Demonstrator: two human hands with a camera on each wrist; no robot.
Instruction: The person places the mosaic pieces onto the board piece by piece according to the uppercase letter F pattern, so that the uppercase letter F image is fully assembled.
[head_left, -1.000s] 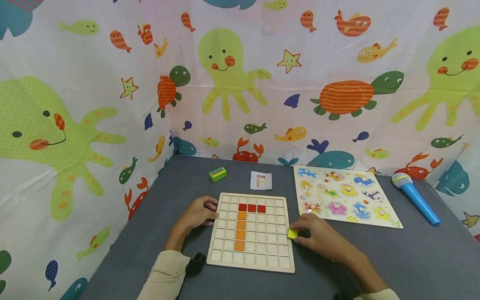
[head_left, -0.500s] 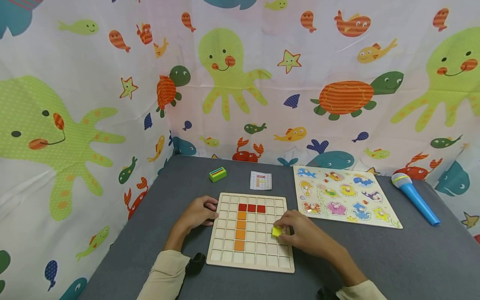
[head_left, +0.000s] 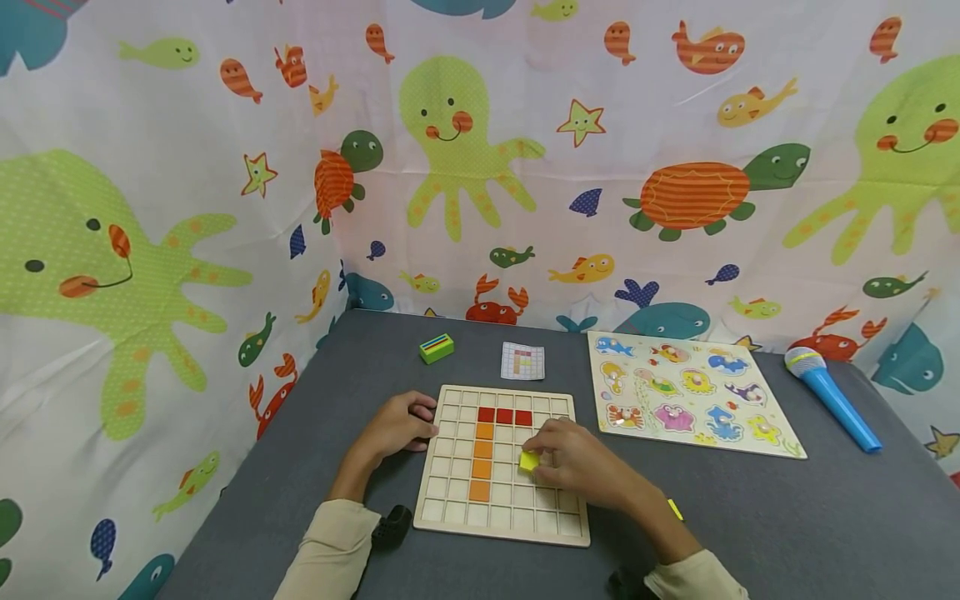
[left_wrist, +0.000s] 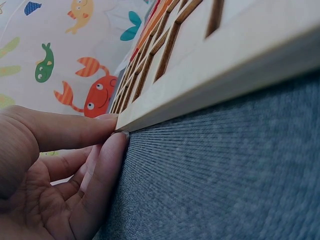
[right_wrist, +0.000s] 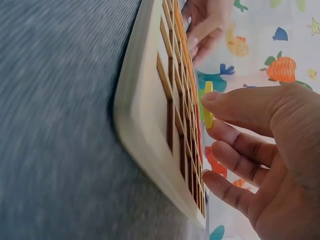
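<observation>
On the grey table lies a square wooden grid board (head_left: 502, 533). Three red tiles (head_left: 505, 416) form a row in its upper part, and a column of several orange tiles (head_left: 481, 450) runs down from the left one. My right hand (head_left: 576, 460) pinches a yellow square tile (head_left: 528, 462) between thumb and fingers, over the board's right-centre cells. The right wrist view shows that tile (right_wrist: 208, 105) edge-on above the grid. At the board's left edge, my left hand (head_left: 395, 425) grips the wood with thumb and finger (left_wrist: 75, 132).
Another yellow tile (head_left: 675, 509) lies beside the right forearm. Behind the board are a small patterned card (head_left: 522, 362) and a green block with coloured stripes (head_left: 437, 349). A sea-animal puzzle board (head_left: 697, 392) and a blue toy microphone (head_left: 836, 402) occupy the right side.
My right hand has carried the yellow tile leftward from the board's right edge to over its inner cells. The left hand stays at the left edge.
</observation>
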